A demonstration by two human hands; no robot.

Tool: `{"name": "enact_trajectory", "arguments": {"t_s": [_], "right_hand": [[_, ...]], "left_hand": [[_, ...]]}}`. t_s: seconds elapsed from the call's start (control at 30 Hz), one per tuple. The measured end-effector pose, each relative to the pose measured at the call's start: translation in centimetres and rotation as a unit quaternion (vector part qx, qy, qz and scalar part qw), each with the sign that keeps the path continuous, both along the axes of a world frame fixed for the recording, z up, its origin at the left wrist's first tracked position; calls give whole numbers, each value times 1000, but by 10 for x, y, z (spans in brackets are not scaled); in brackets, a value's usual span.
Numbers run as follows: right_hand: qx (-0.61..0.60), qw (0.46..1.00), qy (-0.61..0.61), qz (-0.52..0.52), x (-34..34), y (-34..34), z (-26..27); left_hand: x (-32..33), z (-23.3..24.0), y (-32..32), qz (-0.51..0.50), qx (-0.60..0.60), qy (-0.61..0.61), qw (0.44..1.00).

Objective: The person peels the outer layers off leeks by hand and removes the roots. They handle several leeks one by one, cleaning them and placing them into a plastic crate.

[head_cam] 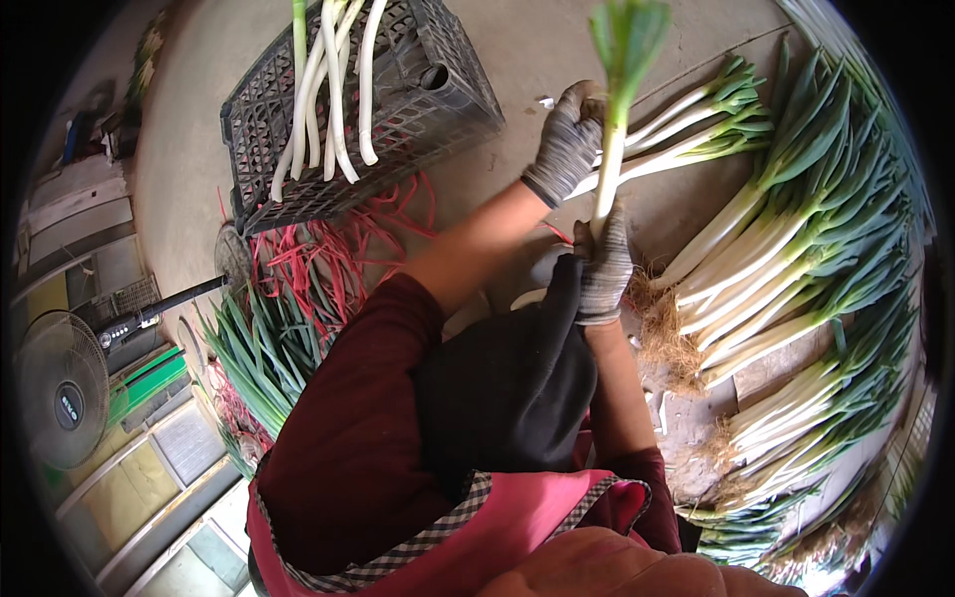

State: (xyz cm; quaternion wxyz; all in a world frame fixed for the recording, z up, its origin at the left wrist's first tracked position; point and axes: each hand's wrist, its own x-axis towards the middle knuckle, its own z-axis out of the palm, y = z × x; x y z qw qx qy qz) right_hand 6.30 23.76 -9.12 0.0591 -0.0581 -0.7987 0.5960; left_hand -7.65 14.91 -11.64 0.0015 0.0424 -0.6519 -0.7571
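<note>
My right hand (604, 269), in a grey knit glove, grips the lower white end of a large green onion (614, 145). Its green top points away from me and is blurred. My left hand (567, 142), gloved alike, is beside the stalk with its fingers curled; whether they pinch it is hard to tell. Several clean white-stemmed onions (679, 153) lie on the floor just beyond, partly hidden by the held stalk and my left hand. To my right is a large pile of unpeeled onions (753, 261) with brown roots (664, 336).
Ahead on the left, a black plastic crate (462, 89) has several white-stemmed onions (332, 97) across it. Red strips (313, 261) and green leaves (261, 351) litter the floor beside it. A standing fan (63, 388) is at far left. More rooted onions (791, 418) lie at right.
</note>
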Motion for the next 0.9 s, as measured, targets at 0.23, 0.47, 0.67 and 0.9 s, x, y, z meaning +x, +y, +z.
{"name": "enact_trajectory", "arguments": {"t_s": [0.23,0.47,0.67,0.9], "right_hand": [[-87,996,-13,24,1,4,-11],[-112,991,-41,63,-2,-4,5],[-309,927,-164,135,6,-7,2],[-271,940,-140,154,12,-10,-2]], "left_hand": [[42,69,6,-55,315,-67,945],[36,64,7,-43,214,-28,976],[20,65,-16,-37,304,-83,948],[16,68,-29,-117,361,-116,918]]}}
